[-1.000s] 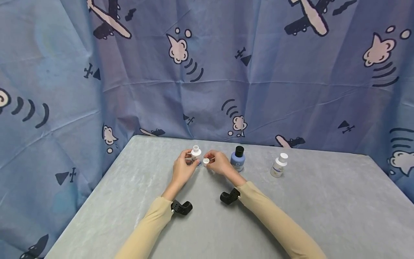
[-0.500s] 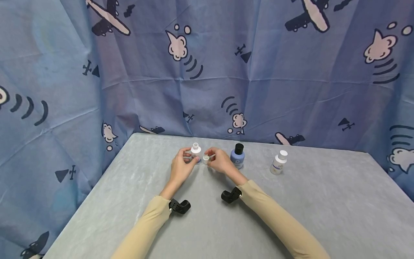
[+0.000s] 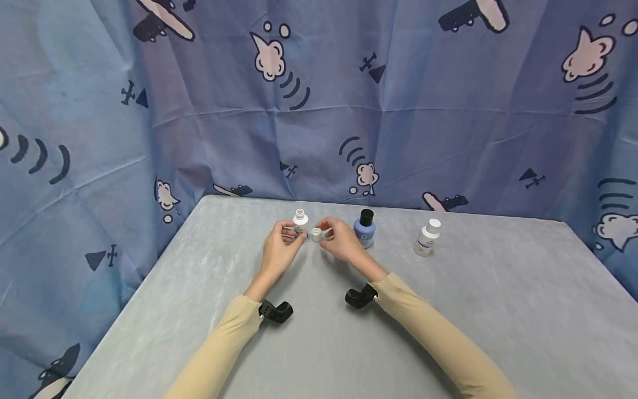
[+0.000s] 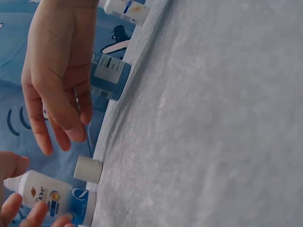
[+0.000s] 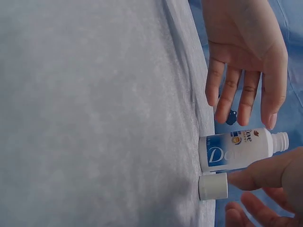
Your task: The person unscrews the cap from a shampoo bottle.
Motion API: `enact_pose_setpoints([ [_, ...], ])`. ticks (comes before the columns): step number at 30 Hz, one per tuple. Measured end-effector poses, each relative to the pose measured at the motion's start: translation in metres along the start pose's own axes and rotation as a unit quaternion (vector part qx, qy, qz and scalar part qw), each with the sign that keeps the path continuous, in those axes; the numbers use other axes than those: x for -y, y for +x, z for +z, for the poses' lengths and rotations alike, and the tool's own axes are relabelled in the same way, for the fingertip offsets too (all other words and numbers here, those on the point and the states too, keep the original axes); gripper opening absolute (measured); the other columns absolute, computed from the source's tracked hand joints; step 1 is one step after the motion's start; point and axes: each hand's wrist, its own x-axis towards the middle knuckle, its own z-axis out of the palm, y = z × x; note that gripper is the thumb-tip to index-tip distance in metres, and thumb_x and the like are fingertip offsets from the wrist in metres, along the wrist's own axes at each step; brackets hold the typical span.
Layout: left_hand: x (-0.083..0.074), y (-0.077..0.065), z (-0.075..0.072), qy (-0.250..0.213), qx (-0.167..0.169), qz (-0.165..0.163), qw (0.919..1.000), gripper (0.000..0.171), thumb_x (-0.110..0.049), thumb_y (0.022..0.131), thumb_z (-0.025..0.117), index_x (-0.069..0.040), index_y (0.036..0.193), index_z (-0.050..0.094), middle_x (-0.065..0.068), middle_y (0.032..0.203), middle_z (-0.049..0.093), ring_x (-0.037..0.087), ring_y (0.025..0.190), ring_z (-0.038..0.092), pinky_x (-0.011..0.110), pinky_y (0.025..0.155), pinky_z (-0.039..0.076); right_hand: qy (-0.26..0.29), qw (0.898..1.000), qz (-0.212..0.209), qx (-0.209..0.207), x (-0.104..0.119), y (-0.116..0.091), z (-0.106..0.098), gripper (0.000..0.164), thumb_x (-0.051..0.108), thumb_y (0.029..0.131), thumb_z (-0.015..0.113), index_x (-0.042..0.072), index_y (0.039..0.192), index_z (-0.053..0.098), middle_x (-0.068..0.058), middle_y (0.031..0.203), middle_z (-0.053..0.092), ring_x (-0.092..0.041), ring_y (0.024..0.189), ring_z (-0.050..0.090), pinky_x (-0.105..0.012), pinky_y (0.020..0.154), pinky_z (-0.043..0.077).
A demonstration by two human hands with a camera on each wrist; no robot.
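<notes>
An uncapped white Dove bottle [image 3: 300, 223] with a blue lower label stands upright on the table, its threaded neck bare. My left hand [image 3: 280, 250] is beside it; in the right wrist view that hand [image 5: 246, 61] has its fingers extended, a gap between them and the bottle [image 5: 236, 149]. Right of the bottle, a small white cap [image 3: 316, 235] stands on the cloth with its hollow side up. My right hand [image 3: 341, 241] hovers by the cap, fingers loosely bent and holding nothing; the left wrist view has its fingertips above the cap [image 4: 88, 169].
A blue bottle with a black cap [image 3: 365, 229] stands just behind my right hand. Farther right is a capped white bottle [image 3: 427, 238]. A patterned blue curtain [image 3: 319, 111] hangs behind the grey cloth-covered table [image 3: 319, 343].
The right hand's fingers have come away from the cap, which stays beside the bottle. The left hand's fingers have loosened from the bottle. The whole scene shifts upward in the head view.
</notes>
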Motion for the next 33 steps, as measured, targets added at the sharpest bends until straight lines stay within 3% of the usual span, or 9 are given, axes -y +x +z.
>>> enact_pose_setpoints([
  [10, -0.010, -0.008, 0.008, -0.014, 0.022, 0.033, 0.9991, 0.036, -0.016, 0.084, 0.072, -0.002, 0.115, 0.060, 0.017, 0.101, 0.069, 0.029, 0.089, 0.067, 0.040, 0.080, 0.055, 0.005, 0.995, -0.071, -0.065, -0.002, -0.018, -0.008, 0.030, 0.000, 0.081, 0.068, 0.004, 0.110, 0.065, -0.014, 0.107, 0.066, -0.026, 0.091, 0.066, -0.036, 0.078, 0.056],
  [19, -0.017, -0.015, 0.019, -0.029, 0.052, 0.050, 0.9970, 0.038, -0.016, 0.086, 0.070, 0.000, 0.119, 0.060, 0.020, 0.105, 0.068, 0.029, 0.089, 0.067, 0.038, 0.080, 0.055, 0.007, 0.990, -0.096, -0.100, -0.009, -0.032, -0.017, 0.025, 0.003, 0.083, 0.068, 0.007, 0.108, 0.065, -0.012, 0.103, 0.067, -0.024, 0.087, 0.066, -0.036, 0.072, 0.056],
  [33, -0.030, -0.017, 0.033, -0.016, 0.100, 0.041, 0.9940, 0.043, -0.015, 0.085, 0.068, -0.002, 0.125, 0.058, 0.017, 0.117, 0.066, 0.032, 0.102, 0.065, 0.042, 0.085, 0.053, -0.014, 0.981, -0.121, -0.153, -0.021, -0.046, -0.027, 0.021, 0.006, 0.084, 0.070, 0.009, 0.104, 0.065, -0.007, 0.099, 0.066, -0.019, 0.080, 0.066, -0.030, 0.067, 0.054],
])
